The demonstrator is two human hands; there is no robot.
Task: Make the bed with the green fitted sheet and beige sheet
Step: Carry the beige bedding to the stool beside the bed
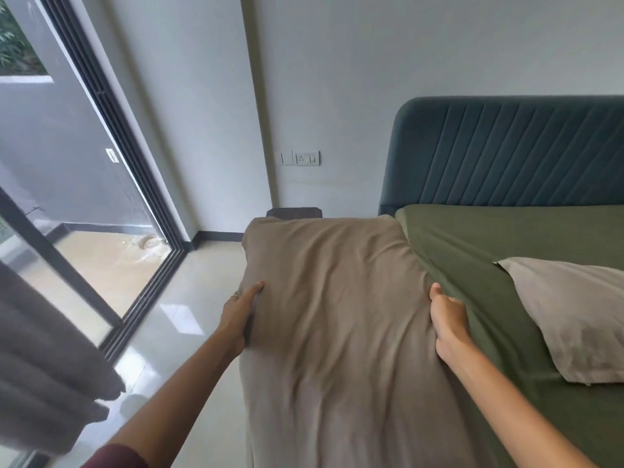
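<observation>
The big soft beige sheet [337, 315] lies bunched up along the left side of the bed, right in front of the person. The left hand [240, 315] grips its left edge, with the thumb on top and the fingers tucked under the cloth. The right hand [450, 319] grips its right edge, fingers curled into the fold where beige meets green. The smooth green fitted sheet [506, 244] covers the mattress and reaches up to the dark teal padded headboard [506, 150]. A flat beige pillow [574, 312] rests on the green sheet, to the right of the hands. A dark grey curtain [47, 359] hangs on the left, beside the glass sliding door [84, 184].
</observation>
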